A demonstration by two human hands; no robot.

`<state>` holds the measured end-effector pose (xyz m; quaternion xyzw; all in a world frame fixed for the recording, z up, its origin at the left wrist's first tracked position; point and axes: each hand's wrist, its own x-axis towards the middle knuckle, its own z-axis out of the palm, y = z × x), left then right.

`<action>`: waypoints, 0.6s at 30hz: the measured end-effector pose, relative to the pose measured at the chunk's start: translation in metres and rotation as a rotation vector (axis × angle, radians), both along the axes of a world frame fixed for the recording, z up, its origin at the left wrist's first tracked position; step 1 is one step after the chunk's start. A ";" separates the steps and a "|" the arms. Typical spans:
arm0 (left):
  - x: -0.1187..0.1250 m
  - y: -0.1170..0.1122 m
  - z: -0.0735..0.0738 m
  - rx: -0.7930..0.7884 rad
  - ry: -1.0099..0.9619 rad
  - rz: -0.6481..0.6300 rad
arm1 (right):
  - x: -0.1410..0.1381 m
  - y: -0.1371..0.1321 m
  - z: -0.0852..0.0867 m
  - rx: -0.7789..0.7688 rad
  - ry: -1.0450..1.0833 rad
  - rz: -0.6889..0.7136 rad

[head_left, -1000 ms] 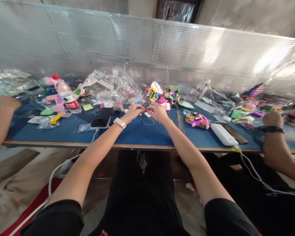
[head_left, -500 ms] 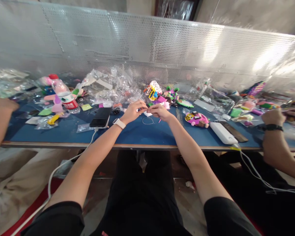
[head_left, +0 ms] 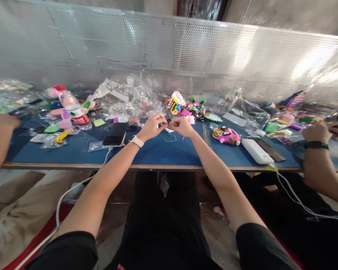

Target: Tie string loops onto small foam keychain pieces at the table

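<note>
My left hand [head_left: 152, 126] and my right hand [head_left: 181, 125] meet over the middle of the blue table [head_left: 157, 152], fingertips pinched together on a small piece too tiny to identify. A white band sits on my left wrist. Just below my hands lies a thin wire loop [head_left: 169, 137] with a small white scrap [head_left: 169, 130] beside it. A heap of bright foam shapes [head_left: 186, 107] lies just beyond my fingers.
A black phone [head_left: 115, 134] with a white cable lies left of my hands, a plastic bottle [head_left: 73, 107] farther left. A pink foam figure [head_left: 225, 135] and white power bank [head_left: 256, 151] lie to the right. Crumpled clear bags [head_left: 129, 97] line the perforated metal screen. Other people's arms work at both sides.
My hands stayed together at the same spot, with only small finger shifts. The person on the right raised their hand slightly.
</note>
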<state>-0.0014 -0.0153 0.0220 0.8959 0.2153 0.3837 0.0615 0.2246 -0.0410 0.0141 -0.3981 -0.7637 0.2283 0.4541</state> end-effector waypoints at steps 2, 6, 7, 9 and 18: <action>0.003 -0.002 0.001 -0.045 -0.049 0.029 | -0.002 0.000 -0.001 0.075 -0.035 -0.051; 0.013 0.001 -0.004 -0.242 -0.206 0.072 | -0.011 -0.003 -0.003 0.207 -0.142 -0.161; 0.016 0.003 -0.007 -0.308 -0.252 0.083 | -0.013 -0.005 -0.003 0.235 -0.185 -0.190; 0.021 0.008 -0.013 -0.456 -0.338 0.094 | -0.019 -0.008 -0.004 0.283 -0.290 -0.243; 0.011 0.015 -0.017 -0.277 -0.280 0.074 | -0.019 -0.005 -0.002 0.156 -0.185 -0.238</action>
